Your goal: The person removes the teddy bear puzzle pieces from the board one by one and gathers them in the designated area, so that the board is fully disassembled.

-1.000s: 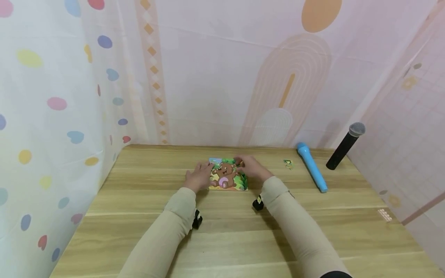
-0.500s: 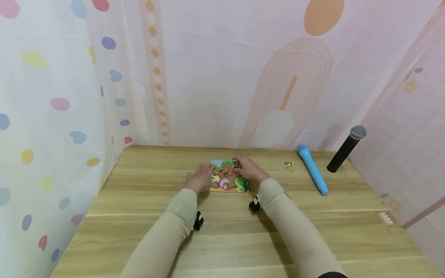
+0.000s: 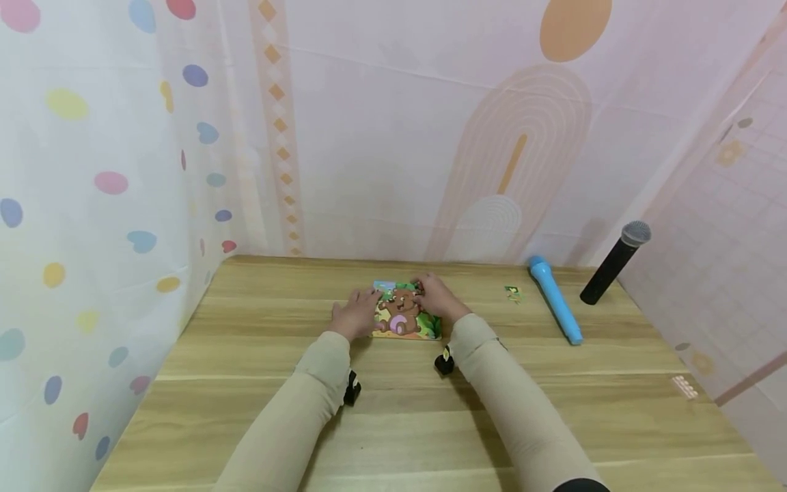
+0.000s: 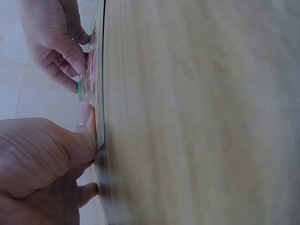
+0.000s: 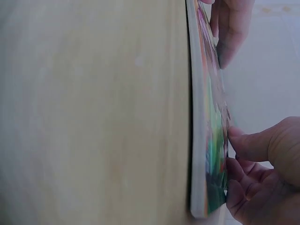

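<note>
A bear picture puzzle (image 3: 402, 318) lies flat on the wooden table, between the two hands. My left hand (image 3: 355, 316) rests at its left edge. In the left wrist view that hand's thumb (image 4: 86, 117) presses on the puzzle's rim, and a fingertip touches the table beside it. My right hand (image 3: 438, 298) is over the puzzle's upper right part. Its thumb and curled fingers pinch a small puzzle piece (image 5: 228, 145) at the board's surface, seen edge-on in the right wrist view. The right fingers hide most of that piece.
To the right lies a small green-and-yellow picture piece (image 3: 513, 294). Beyond it are a blue microphone (image 3: 556, 301) lying down and a black microphone (image 3: 605, 273) standing upright. A pale pink bumpy item (image 3: 684, 387) lies at the table's right edge. Patterned curtains (image 3: 369, 137) hang behind.
My right forearm and wrist have shifted slightly left, while its fingers stay at the puzzle's upper right. The left hand keeps its place at the left edge. The head view has shifted slightly.
</note>
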Tool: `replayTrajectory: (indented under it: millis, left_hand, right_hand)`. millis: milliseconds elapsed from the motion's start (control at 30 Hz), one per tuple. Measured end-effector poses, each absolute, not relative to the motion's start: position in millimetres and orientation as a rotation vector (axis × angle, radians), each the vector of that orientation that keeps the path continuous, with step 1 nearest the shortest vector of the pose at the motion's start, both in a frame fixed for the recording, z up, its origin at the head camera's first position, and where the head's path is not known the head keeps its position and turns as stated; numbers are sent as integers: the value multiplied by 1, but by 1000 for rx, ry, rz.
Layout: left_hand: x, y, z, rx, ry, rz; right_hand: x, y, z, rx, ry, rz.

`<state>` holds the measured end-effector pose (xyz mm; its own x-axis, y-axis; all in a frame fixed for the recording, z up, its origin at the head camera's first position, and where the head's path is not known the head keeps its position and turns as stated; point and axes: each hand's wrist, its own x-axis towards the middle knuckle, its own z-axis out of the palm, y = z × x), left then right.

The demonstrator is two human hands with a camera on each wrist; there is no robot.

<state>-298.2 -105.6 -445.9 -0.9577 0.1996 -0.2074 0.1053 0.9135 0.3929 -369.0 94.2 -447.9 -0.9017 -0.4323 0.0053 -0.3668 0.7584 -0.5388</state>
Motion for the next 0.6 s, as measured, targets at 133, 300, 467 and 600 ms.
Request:
replayTrajectory:
  millis: [133,300,467,600]
  left_hand:
    - [-297,-106,-444,229,2823,568]
    - [-294,-105,-442,235,2829,566]
    - [-294,-106,-442,241,2833,561]
    - [-294,-106,-443,240,2831,570]
  right_hand:
    - [-369,92,-449,-638,2853,-848]
    - [-367,89,-447,-644,2863,-818]
    - [-364,86,-444,-639,2861,-801]
    - [-362,85,-443,-608,2877,-786]
